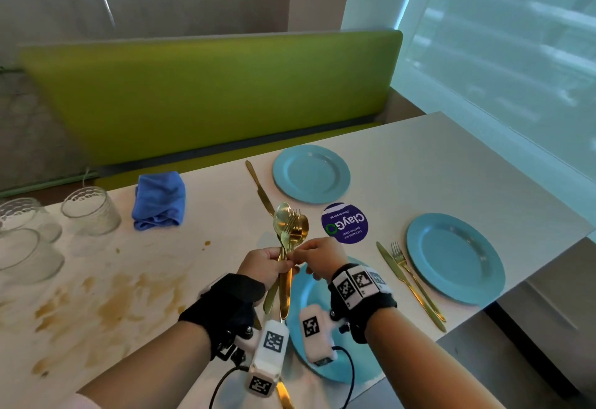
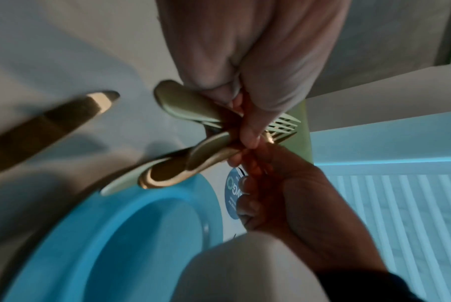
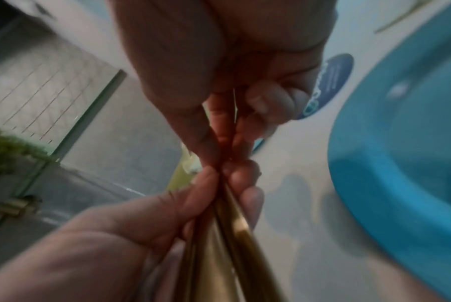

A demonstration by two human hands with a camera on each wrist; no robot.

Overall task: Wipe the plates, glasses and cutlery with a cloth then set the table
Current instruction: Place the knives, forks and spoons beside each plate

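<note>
My left hand (image 1: 267,263) grips a bundle of gold cutlery (image 1: 288,231), spoons and forks with heads up, above the near blue plate (image 1: 309,292). My right hand (image 1: 317,255) pinches one piece in the bundle at the handles. The wrist views show the gold handles (image 2: 193,161) (image 3: 227,235) between both hands' fingers. Which piece the right hand pinches is hidden. Two more blue plates (image 1: 311,174) (image 1: 454,258) lie on the white table (image 1: 435,157). A gold knife (image 1: 259,187) lies left of the far plate. A knife and fork (image 1: 409,279) lie left of the right plate.
A folded blue cloth (image 1: 159,200) lies at the table's back left. Several glasses (image 1: 90,210) stand at the far left. Brown stains (image 1: 106,302) mark the table's near left. A round purple sticker (image 1: 345,223) sits between the plates. A green bench (image 1: 209,96) runs behind.
</note>
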